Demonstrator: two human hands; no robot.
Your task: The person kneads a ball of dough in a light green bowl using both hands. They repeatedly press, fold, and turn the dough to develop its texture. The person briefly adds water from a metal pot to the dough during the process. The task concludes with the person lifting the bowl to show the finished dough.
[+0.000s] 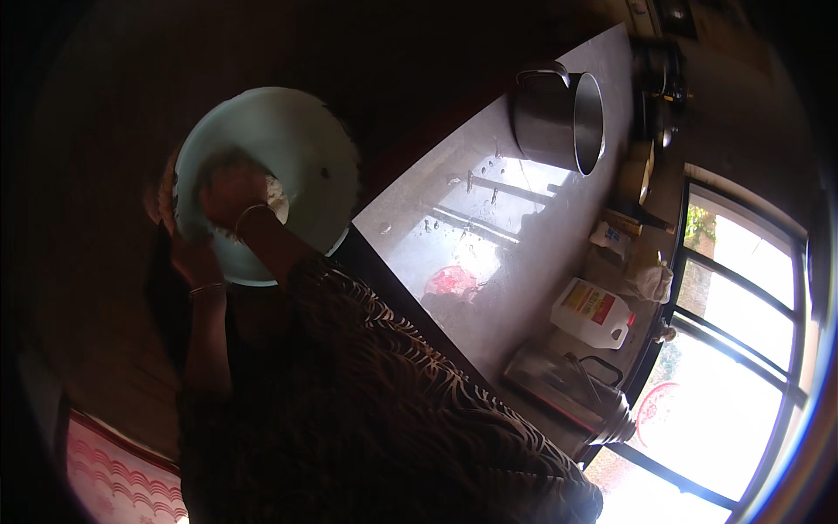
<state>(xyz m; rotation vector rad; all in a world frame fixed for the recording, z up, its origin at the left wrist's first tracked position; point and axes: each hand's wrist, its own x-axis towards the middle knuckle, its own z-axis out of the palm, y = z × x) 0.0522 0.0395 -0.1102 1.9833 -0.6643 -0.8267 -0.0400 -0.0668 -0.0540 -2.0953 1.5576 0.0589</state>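
A pale green basin [308, 131] is in front of me, with a lump of whitish dough [278, 200] inside. My right hand [232, 190] is down in the basin, curled over the dough and blurred by motion. It covers much of the lump. A thin bangle circles that wrist. My left hand [193, 255] grips the near left side of the basin, partly in shadow, and its fingers are hard to make out. A small dark spot [325, 173] shows on the basin's inner wall.
Right of the basin is a shiny, wet-spotted countertop [419, 196] with a metal pot [546, 121]. Along the window [733, 288] stand a white plastic jug [592, 313], a vacuum flask [563, 393], a dark bottle [645, 217] and a crumpled bag [648, 278]. A pink patterned cloth [124, 468] shows lower left.
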